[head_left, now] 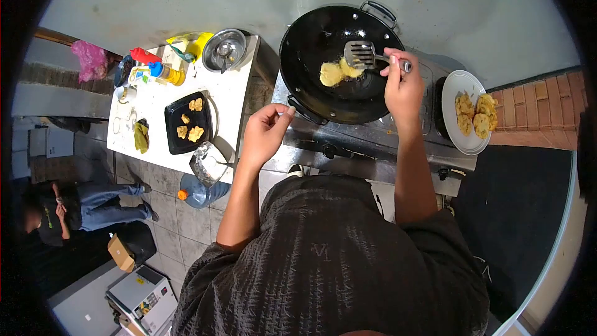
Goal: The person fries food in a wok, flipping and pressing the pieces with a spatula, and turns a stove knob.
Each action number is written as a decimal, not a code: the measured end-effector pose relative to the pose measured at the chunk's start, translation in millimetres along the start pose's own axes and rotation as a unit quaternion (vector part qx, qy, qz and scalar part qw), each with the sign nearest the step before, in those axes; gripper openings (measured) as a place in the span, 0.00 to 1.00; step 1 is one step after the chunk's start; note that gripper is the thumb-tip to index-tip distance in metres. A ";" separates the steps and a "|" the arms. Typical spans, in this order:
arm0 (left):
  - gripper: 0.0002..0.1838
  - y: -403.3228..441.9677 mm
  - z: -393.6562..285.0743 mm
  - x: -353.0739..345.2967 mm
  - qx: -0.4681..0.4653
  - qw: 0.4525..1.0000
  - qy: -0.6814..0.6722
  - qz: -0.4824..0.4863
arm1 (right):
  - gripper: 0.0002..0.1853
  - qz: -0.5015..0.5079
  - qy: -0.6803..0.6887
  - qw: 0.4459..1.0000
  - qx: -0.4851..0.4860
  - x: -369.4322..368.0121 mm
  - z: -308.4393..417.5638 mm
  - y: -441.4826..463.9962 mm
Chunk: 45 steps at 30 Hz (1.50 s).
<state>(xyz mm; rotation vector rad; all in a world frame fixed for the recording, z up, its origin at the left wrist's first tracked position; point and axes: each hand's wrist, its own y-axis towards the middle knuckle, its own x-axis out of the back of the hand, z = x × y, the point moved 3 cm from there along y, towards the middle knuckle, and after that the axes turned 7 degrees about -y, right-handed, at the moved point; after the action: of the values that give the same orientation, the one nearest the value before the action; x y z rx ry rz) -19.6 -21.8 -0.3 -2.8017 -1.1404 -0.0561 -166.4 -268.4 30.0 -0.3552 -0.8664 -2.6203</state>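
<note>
My right hand (pixel 403 90) is closed around the handle of a slotted spatula (pixel 359 55). Its metal head rests against yellow battered pieces (pixel 336 73) in a black wok (pixel 311 43), which sits on the metal stove. Beside the wok's near side handle (pixel 309 112) is my left hand (pixel 266 132), thumb and forefinger pinched together. Whether it touches that handle, or has something small in the pinch, I cannot tell. A little oil glistens at the wok's bottom.
Right of the wok, a white plate (pixel 459 143) bears several fried pieces (pixel 482 115). The white table (pixel 143 143) on the left carries a black square dish (pixel 175 109) with battered pieces, a steel bowl (pixel 214 40) and a foil-lined bowl (pixel 208 165). A person (pixel 81 211) stands farther left.
</note>
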 end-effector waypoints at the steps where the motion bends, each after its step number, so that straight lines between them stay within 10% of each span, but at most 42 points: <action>1: 0.09 -0.7 -2.5 0.3 0.021 1.000 0.010 0.011 | 0.05 -0.009 0.001 1.000 0.003 -0.2 -1.6 1.3; 45: 0.09 5.7 -5.7 -7.9 0.038 0.999 0.013 0.036 | 0.04 0.000 0.006 1.000 -0.003 1.9 19.7 4.1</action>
<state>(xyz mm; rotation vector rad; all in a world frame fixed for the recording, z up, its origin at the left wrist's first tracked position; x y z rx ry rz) -21.2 -32.0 4.3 -2.7639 -1.0126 -0.0417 -164.0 -259.9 48.2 -0.3416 -0.8543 -2.6237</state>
